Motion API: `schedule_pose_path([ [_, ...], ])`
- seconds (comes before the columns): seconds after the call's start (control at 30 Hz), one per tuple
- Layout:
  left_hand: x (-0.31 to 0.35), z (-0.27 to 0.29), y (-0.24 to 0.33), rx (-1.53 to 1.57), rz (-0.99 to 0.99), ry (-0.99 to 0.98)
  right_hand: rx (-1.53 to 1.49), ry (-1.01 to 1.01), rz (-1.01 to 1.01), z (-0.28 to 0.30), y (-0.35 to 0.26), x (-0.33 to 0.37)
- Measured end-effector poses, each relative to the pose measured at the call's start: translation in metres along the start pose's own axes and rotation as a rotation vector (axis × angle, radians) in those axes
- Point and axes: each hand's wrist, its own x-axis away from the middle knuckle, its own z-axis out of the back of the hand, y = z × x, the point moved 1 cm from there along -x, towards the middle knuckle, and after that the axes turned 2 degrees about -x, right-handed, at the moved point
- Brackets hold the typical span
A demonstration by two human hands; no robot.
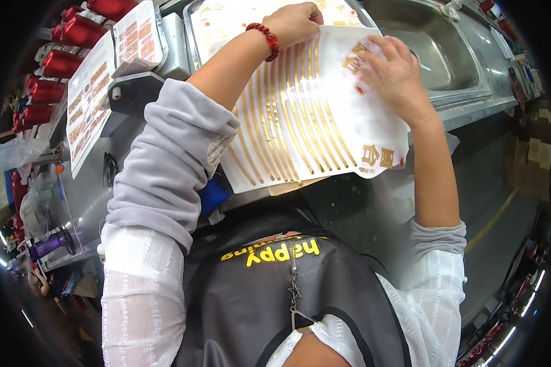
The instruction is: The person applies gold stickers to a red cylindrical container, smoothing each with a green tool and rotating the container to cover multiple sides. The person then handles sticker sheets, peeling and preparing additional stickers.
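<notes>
A large white decal sheet (333, 92) with rows of curved gold stripes lies slanted before me, gold characters and small red marks along its right side. My left hand (294, 23), a red beaded bracelet at its wrist, is at the sheet's far edge, fingers curled and closed on it; the fingertips are partly hidden. Over the right part of the sheet is my right hand (398, 79), slightly blurred, its fingers apart and holding nothing that I can see. Beneath the far edge, another gold-printed sheet (217, 21) lies in a metal-rimmed tray (191, 37).
At the right, a steel sink (453, 55) is set into the counter. Printed sheets (92, 92) lean at the left, near several shiny red cups (61, 64). A blue cloth-like thing (213, 194) sits under the sheet's near left corner. Cardboard boxes (529, 159) stand far right.
</notes>
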Motion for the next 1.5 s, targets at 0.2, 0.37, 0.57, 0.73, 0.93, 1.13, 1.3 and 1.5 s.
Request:
schedule_pose_path([
  [0.2, 0.000, -0.003, -0.010, -0.010, -0.108, 0.016, -0.176, 0.174, 0.221, -0.009, 0.004, -0.070],
  [0.37, 0.012, 0.002, 0.042, -0.322, 0.029, 0.065, -0.049, -0.331, 0.091, -0.012, 0.016, -0.093],
  [0.57, 0.009, -0.014, 0.019, -0.460, -0.228, 0.220, -0.032, -0.325, 0.152, -0.015, 0.016, -0.098],
  [0.73, 0.006, -0.021, 0.014, -0.450, -0.326, 0.307, -0.075, -0.105, 0.264, -0.018, 0.016, -0.092],
  [0.93, 0.003, -0.025, 0.007, -0.467, -0.358, 0.335, -0.071, 0.159, 0.379, -0.021, 0.006, -0.086],
  [1.13, 0.002, -0.027, -0.001, -0.354, -0.355, 0.349, -0.033, 0.248, 0.417, -0.024, 0.000, -0.083],
  [1.3, -0.001, -0.025, -0.003, -0.273, -0.317, 0.296, -0.090, 0.263, 0.446, -0.022, -0.002, -0.081],
  [1.5, 0.001, -0.025, 0.000, -0.221, -0.314, 0.282, 0.075, 0.041, 0.372, -0.018, 0.005, -0.066],
])
